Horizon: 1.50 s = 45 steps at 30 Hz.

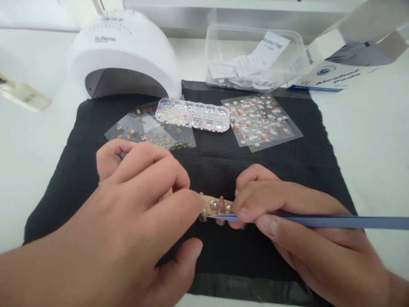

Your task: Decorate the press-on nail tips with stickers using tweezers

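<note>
Left hand (137, 204) fingers pinch a tan stick (217, 206) with shiny silver studs and a clear tip. Right hand (287, 217) fingers grip a thin blue tool (335, 221) laid along it.

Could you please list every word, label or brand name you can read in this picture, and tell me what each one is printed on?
"SUNone": on the white dome lamp.
"Alcohol Pad": on a white sachet in the clear tub; its smaller line is unreadable.
"Alcohol...": blue print on the white carton, second word too blurred.
Embossed marks atop the lamp and the barcode label at left are unreadable.
</note>
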{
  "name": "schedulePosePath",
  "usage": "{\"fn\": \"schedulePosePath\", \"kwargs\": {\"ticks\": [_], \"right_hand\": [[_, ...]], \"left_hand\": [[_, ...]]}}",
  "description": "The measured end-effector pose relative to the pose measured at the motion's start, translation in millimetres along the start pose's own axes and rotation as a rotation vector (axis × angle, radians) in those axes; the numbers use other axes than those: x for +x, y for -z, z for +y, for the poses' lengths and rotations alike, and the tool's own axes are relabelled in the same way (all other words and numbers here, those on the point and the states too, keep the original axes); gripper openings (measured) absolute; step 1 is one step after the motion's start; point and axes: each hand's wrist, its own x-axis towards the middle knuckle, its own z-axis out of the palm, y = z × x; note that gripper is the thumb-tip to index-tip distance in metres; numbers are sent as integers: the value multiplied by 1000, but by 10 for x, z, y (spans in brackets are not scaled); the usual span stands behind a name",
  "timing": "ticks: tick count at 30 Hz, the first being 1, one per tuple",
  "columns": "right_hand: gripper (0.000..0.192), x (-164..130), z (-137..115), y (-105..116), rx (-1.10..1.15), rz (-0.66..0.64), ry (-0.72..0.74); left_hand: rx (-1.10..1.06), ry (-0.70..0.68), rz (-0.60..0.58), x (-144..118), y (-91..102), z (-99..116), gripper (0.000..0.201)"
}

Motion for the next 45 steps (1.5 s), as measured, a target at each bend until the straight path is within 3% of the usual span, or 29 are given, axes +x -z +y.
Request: {"fn": "schedulePosePath", "kwargs": {"ticks": [7,18,29,45], "right_hand": [[22,10,-21,0,-10,10,-7],[21,15,8,-6,-1,13,-9],[20,30,-8,-15,19,25,-14],[18,0,-2,-36,67,42,-39]], "left_hand": [[-44,-42,-70,11,3,1,12],[-67,-31,-76,25,15,43,20],[-16,-99,-36,-24,-32,-17,21],[-76,-79,-11,-7,-13,18,25]]}}
